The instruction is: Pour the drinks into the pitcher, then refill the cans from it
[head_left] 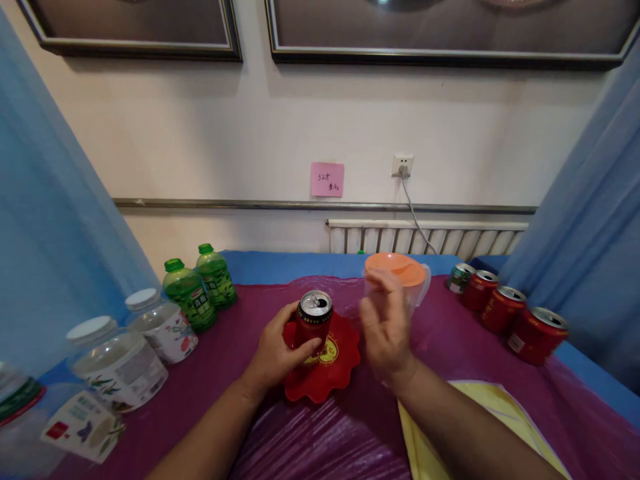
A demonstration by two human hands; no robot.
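My left hand [277,347] is wrapped around a dark red drink can [313,323] with a black and gold band and an opened top. The can is upright over a red scalloped plate [320,383] with a yellow emblem; I cannot tell whether it touches the plate. My right hand [387,327] is raised to the right of the can, fingers apart and slightly blurred, with nothing seen in it. Just behind that hand stands a clear pitcher with an orange lid [393,265], partly hidden by the fingers.
Green bottles [193,297] and clear jars with white lids [120,363] line the left side. Several opened cans [503,310] stand in a row at the right. A yellow cloth [480,400] lies under my right forearm. A purple plastic sheet [320,440] covers the table.
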